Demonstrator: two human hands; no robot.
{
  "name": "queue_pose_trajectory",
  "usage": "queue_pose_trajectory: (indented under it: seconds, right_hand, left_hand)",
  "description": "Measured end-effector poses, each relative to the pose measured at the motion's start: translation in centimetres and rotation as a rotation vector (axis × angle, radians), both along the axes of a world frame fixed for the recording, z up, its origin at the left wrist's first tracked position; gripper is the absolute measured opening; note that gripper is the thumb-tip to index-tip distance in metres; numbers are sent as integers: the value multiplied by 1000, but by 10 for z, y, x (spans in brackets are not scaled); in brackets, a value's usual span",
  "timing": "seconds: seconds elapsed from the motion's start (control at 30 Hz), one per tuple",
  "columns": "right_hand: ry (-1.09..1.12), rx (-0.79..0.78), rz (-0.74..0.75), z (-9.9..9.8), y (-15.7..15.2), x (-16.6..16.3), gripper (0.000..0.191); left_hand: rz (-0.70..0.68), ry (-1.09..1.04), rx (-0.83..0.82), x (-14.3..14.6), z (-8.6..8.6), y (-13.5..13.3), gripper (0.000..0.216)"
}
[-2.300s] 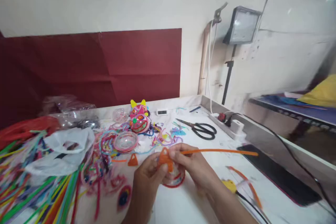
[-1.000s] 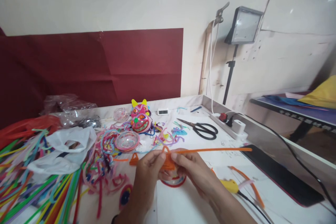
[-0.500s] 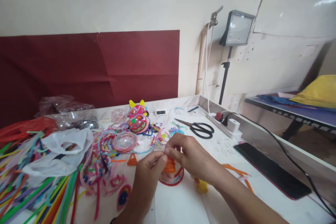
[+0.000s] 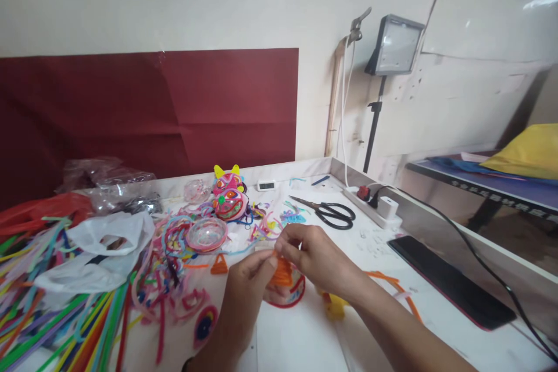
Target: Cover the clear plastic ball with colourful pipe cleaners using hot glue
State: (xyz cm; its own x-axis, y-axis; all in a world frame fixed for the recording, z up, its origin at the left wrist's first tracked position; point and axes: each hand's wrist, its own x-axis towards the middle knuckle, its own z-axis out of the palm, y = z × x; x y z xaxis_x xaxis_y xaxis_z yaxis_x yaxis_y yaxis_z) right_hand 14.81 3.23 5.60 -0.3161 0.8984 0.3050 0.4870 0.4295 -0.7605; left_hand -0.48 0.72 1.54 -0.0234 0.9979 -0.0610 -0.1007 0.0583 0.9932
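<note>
Centrally, low in frame: both hands meet over the white table (image 4: 305, 343). Left hand (image 4: 249, 283) comes in from 6 o'clock, thumb and forefinger pressed together on the orange pipe cleaner (image 4: 283, 273). Right hand (image 4: 314, 257) comes in from 4 o'clock, fingertips closed on the top of the same piece.

The orange pipe cleaner is a short, tightly wound bundle. It sits directly between the two pinches and hangs just below them, off the table. Its long axis runs roughly 12 to 6, upper end in the fingers, lower end pointing down at a red-rimmed clear dome (image 4: 291, 297) lying right under the hands. Free end is hidden by the fingers; cannot tell where it leads.

Around the hands:
- small orange triangle (image 4: 219, 265) at 9 o'clock, near
- yellow glue gun (image 4: 335, 306) at 4 o'clock, under the right wrist
- loose orange stems (image 4: 392, 280) at 3 o'clock
- scissors (image 4: 333, 214) at 1 o'clock, well apart
- pink mask (image 4: 229, 198) at 11 o'clock
- coloured pipe-cleaner bundle (image 4: 65, 325) at 8 o'clock, table edge
</note>
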Motion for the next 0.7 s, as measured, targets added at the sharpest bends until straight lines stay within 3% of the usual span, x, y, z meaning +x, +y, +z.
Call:
queue_pose_trajectory:
  seconds: [0.4, 0.7]
  right_hand:
    - [56, 1, -24, -4, 3, -4, 18]
    - [57, -44, 55, -9, 7, 2, 21]
  left_hand:
    - [9, -66, -50, -1, 3, 0, 29]
    - [8, -57, -56, -3, 4, -1, 23]
